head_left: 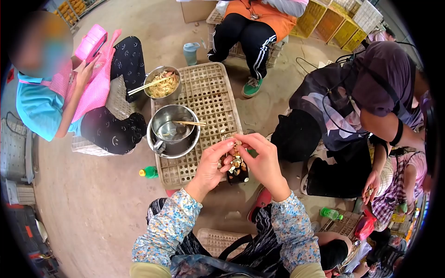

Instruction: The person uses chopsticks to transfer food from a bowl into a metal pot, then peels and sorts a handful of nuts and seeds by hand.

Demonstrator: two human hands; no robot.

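Note:
My left hand (209,166) and my right hand (262,156) meet fingertip to fingertip above the near right corner of an upturned plastic crate (213,99). Both are closed in a pinch around a small pale piece, perhaps a nut or seed, too small to name. The curled fingers of my left hand partly hide some brown bits. Just below the fingertips, a dark container (238,177) holds pale and brown bits that look like nuts or shells. My hands cover part of it.
On the crate stand a metal pot (194,147) with a cup and chopsticks inside, and a bowl of noodles (163,95). Beside it are a green bottle (149,172) and a blue cup (190,56). People sit left, ahead and right; yellow crates (327,23) stand behind.

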